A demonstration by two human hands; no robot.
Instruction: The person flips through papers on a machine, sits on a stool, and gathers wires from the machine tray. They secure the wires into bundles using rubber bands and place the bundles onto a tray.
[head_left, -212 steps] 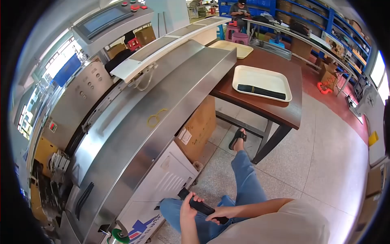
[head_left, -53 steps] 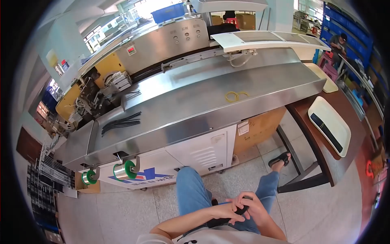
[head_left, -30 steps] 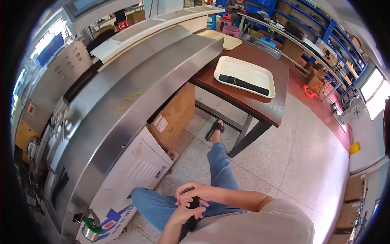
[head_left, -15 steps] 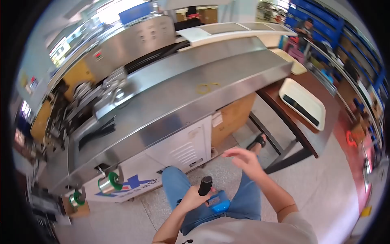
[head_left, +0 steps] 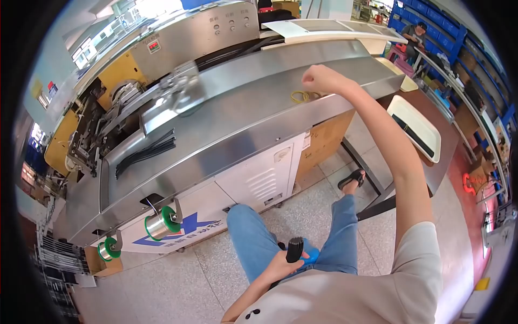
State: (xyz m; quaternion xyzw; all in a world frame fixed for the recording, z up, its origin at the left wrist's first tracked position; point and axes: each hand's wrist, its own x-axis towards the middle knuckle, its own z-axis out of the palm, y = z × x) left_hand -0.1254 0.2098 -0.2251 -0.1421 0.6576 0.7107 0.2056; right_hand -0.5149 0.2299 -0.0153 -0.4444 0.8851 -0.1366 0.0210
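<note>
My left hand [head_left: 285, 267] is closed around a thick bundle of black wires [head_left: 295, 250], held upright near my lap with the cut ends facing up. My right hand [head_left: 326, 80] is over the far right part of the steel worktop [head_left: 237, 110], its fingers curled in. Whether anything is between those fingers is hidden. Yellow rubber bands [head_left: 299, 97] lie on the steel just below and left of that hand. Farther left, a loose fan of black wires [head_left: 147, 153] rests on the worktop.
A blurred metal mechanism [head_left: 178, 89] stands at the worktop's back left. Solder wire spools [head_left: 160, 223] hang from the front. On the brown side table, a white tray [head_left: 429, 135] holds a dark bundle. A person [head_left: 414, 40] sits at the far right. Blue shelving lines the back.
My right hand has moved from above my lap up and forward over the worktop beside the rubber bands, and its fingers have curled in. My left hand still grips the wires. The view has shifted.
</note>
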